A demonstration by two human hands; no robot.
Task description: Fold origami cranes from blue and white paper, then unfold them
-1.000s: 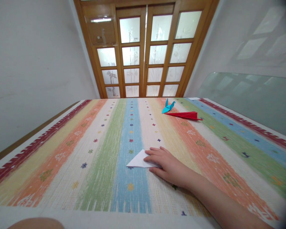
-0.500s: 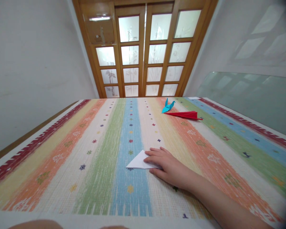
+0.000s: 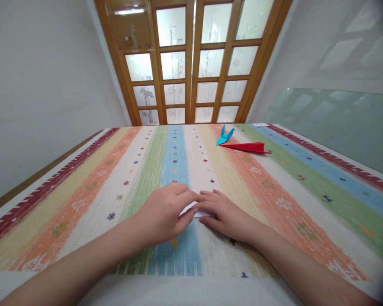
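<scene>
Both hands, left hand [image 3: 161, 214] and right hand [image 3: 225, 214], are pressing flat on the white paper [image 3: 193, 211] (barely folded yet), with most folding apparently remaining.

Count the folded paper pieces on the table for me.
3. A blue crane and a flat red piece lie touching at the far side; a white piece is mostly hidden under the left hand and right hand.
</scene>
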